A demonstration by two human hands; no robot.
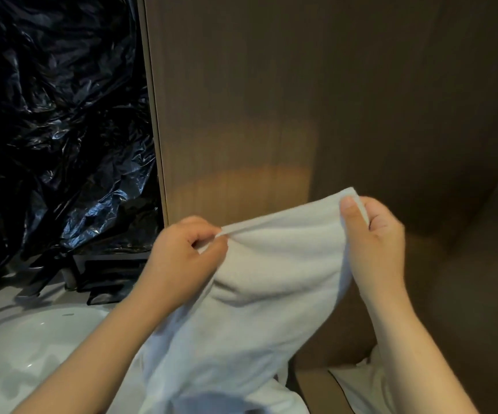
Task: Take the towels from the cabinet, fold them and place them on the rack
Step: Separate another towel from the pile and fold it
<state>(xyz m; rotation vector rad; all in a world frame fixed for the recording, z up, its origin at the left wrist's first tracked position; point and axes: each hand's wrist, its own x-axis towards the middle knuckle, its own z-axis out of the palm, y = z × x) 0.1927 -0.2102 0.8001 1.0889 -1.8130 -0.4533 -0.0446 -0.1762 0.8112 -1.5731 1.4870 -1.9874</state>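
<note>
Honestly, with my left hand (182, 252) and right hand (373, 237) only pinching the towel (271, 279) corners, its hanging weight could tug one free.

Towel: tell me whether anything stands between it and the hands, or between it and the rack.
Nothing separates them: the left hand and right hand each pinch the top edge of the towel, holding it up before a brown panel. No rack shows in this view, so that path cannot be judged.

Bare left hand (182, 258) and right hand (376, 243) on bare forearms (98, 348) (thumbnail (347, 202) short, rounded)
</note>
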